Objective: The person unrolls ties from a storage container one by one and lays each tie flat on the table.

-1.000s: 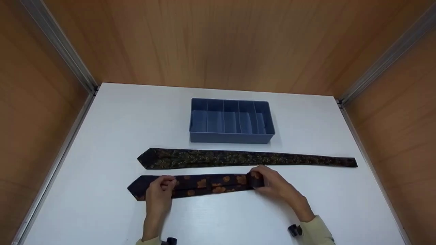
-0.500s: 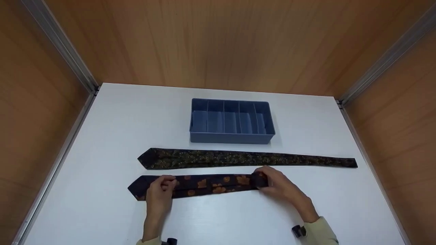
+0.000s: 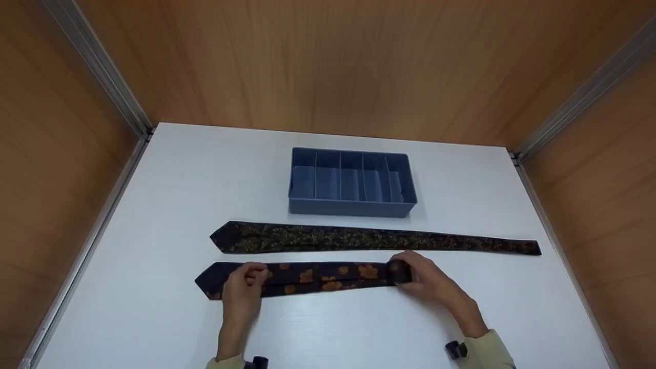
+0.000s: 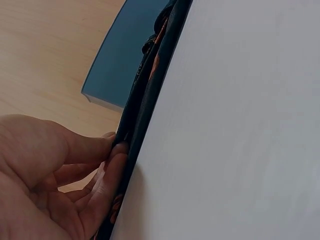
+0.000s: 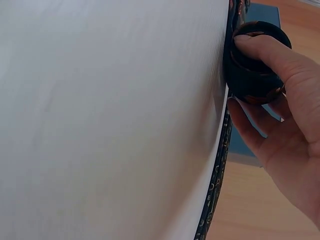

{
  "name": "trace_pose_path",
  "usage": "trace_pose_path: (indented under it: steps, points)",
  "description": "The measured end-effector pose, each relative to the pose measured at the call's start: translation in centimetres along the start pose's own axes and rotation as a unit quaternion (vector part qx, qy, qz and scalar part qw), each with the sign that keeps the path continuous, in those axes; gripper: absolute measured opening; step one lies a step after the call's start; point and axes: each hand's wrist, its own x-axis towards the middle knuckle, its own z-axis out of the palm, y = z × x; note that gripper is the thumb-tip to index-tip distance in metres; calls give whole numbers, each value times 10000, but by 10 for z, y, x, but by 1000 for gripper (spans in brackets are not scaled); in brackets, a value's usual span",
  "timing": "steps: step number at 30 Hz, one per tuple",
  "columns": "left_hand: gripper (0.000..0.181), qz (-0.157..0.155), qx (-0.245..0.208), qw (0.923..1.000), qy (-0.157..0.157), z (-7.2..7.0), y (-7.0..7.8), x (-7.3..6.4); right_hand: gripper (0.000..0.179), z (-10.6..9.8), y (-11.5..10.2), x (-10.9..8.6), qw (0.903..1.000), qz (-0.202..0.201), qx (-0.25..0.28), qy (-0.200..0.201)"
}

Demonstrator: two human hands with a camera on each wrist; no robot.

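A dark necktie with orange flowers (image 3: 306, 277) lies back side up along the near part of the table, pointed wide end at the left. Its right end is wound into a roll (image 5: 256, 82). My right hand (image 3: 425, 279) holds that roll, thumb at its open side and fingers around it. My left hand (image 3: 243, 289) pinches the tie near its wide end; thumb and fingertip meet on the cloth in the left wrist view. Just beyond, a second necktie, dark with a small gold pattern (image 3: 348, 238), lies stretched out flat, touched by neither hand.
A blue box with several compartments (image 3: 353, 208) stands behind the ties on the white table (image 3: 169, 195). Wooden panels (image 3: 328, 66) with metal rails enclose the table at the back and both sides. Nothing shows inside the compartments.
My right hand and the roll have shifted a little to the right, leaving slightly more of the flowered necktie flat. The left hand keeps its place; the view has shifted slightly.
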Motion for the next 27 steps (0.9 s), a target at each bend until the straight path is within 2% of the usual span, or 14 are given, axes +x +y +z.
trace_pose_path:
  steps: [6,13,27]
  points:
    - [8,-16,-6,10000,-28,0,0,0,45,-3,2,-3,9999,-38,-128,26]
    - [9,-48,-78,9999,-81,-2,1,-2,48,-6,3,-8,9997,236,-52,16]
    - [10,-107,-102,9999,-56,-1,2,-1,45,-15,7,-16,9990,453,-50,-44]
